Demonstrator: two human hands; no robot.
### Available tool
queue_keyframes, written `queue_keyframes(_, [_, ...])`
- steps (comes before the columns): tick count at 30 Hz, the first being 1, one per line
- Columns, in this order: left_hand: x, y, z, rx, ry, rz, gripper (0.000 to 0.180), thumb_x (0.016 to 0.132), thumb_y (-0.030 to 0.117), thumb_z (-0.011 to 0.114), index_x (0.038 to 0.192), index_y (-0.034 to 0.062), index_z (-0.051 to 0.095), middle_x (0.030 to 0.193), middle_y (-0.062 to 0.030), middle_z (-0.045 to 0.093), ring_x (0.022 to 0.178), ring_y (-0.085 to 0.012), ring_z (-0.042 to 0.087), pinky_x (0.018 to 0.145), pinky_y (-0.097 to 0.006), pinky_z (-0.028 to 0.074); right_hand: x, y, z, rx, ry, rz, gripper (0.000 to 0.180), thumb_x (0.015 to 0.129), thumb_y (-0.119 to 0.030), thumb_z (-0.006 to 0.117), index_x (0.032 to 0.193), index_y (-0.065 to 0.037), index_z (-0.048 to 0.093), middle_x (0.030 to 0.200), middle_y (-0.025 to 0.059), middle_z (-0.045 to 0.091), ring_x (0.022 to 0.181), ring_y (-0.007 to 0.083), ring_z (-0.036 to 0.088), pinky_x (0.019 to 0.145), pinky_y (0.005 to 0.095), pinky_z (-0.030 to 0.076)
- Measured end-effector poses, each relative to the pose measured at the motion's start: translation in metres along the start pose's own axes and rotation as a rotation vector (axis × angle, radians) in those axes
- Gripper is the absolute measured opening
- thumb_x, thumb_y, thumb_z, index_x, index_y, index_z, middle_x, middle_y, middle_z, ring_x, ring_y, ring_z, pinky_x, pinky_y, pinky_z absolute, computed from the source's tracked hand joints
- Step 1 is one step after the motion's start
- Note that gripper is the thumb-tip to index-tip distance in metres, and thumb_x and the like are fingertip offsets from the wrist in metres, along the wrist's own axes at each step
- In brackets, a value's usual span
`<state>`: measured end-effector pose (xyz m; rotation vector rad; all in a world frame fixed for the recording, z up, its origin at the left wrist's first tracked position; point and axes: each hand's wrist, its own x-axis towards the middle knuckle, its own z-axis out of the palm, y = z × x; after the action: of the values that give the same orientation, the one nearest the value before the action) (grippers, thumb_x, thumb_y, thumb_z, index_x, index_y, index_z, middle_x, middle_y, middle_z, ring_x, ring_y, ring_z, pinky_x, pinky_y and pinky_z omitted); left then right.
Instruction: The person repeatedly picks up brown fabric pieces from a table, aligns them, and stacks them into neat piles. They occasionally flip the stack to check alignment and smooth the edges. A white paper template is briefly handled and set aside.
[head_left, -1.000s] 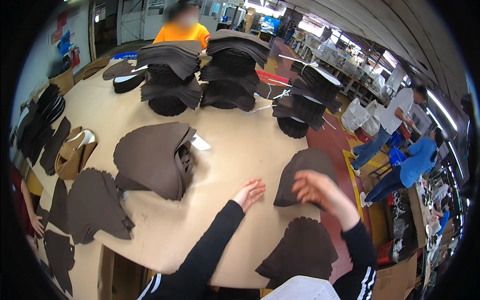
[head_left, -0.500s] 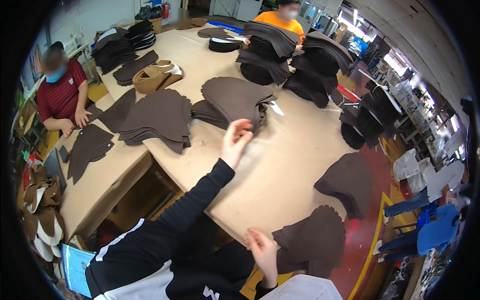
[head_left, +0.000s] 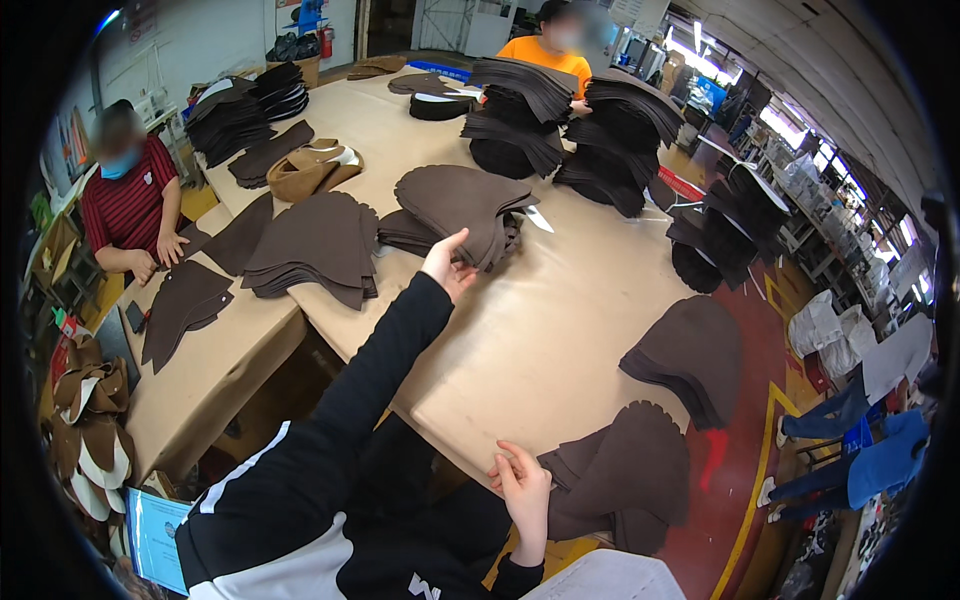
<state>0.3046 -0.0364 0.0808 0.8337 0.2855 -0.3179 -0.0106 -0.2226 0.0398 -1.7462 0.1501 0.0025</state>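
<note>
My left hand [head_left: 450, 266] reaches to the near edge of a stack of dark brown scalloped fabric pieces [head_left: 455, 195] in the middle of the table. Its fingers are apart and overlap the stack's edge; no piece is visibly gripped. My right hand [head_left: 522, 490] hovers near the table's front edge, fingers loosely bent and apart, holding nothing. Just right of it lies another pile of brown pieces [head_left: 630, 470], fanned unevenly. Beyond that pile sits a neater brown stack [head_left: 690, 350] at the table's right edge. Left of my left hand is a wide scalloped stack [head_left: 315, 245].
Tall dark stacks [head_left: 615, 140] stand at the back of the tan table [head_left: 560, 330]. A rolled tan bundle [head_left: 312, 170] lies farther left. A person in a striped red shirt [head_left: 130, 200] handles pieces at left; another in orange [head_left: 540, 62] stands behind the stacks.
My left hand has shifted slightly left and come up against the edge of the middle stack. My right hand has risen slightly. The view has also shifted a little.
</note>
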Motion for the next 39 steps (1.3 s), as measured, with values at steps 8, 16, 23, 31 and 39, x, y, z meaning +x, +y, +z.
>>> queue_keyframes(8, [0.042,-0.003,-0.004,0.211,0.097,0.129,0.068,0.075,0.058,0.075,0.121,0.0120,0.056,0.115,-0.0098,0.059,0.100,-0.0246,0.055,0.087,-0.038,0.043,0.003,-0.003,-0.003,0.023,-0.044,0.036,0.026,0.097,-0.012,0.062,0.120,0.001,0.065,0.074,0.0080,0.068,0.059,0.0077,0.061,0.056,0.0217,0.050])
queue_keyframes(16, [0.040,0.001,0.005,0.185,0.138,0.120,0.089,0.075,0.053,0.078,0.143,0.0081,0.043,0.139,-0.0110,0.052,0.129,-0.0282,0.047,0.105,-0.043,0.035,0.003,-0.001,-0.002,0.028,-0.038,0.039,0.026,0.097,-0.011,0.062,0.121,-0.001,0.065,0.076,0.0069,0.069,0.060,0.0070,0.061,0.056,0.0214,0.050])
queue_keyframes(23, [0.006,0.014,-0.019,0.187,0.110,0.140,0.068,0.080,0.039,0.078,0.134,0.0066,0.052,0.132,-0.0069,0.058,0.119,-0.0218,0.055,0.102,-0.037,0.042,0.004,0.002,-0.003,0.019,-0.029,0.060,0.026,0.096,-0.010,0.062,0.120,-0.001,0.066,0.075,0.0066,0.068,0.060,0.0070,0.061,0.056,0.0214,0.050])
queue_keyframes(31, [-0.100,-0.029,-0.082,0.023,-0.096,-0.148,0.060,0.089,0.030,0.071,0.136,0.0010,0.048,0.133,-0.0157,0.056,0.120,-0.0263,0.056,0.104,-0.040,0.045,0.003,-0.002,0.000,-0.010,-0.012,0.067,0.024,0.096,-0.007,0.061,0.119,0.002,0.065,0.074,0.0075,0.068,0.059,0.0067,0.059,0.056,0.0208,0.049])
queue_keyframes(39, [-0.097,-0.048,-0.095,0.094,-0.109,-0.165,0.058,0.084,0.025,0.074,0.131,-0.0014,0.052,0.125,-0.0154,0.061,0.113,-0.0269,0.060,0.101,-0.039,0.046,0.006,-0.012,0.005,-0.031,0.032,0.246,0.035,0.096,-0.012,0.062,0.128,0.000,0.059,0.085,0.0122,0.069,0.082,0.0143,0.068,0.071,0.0263,0.054])
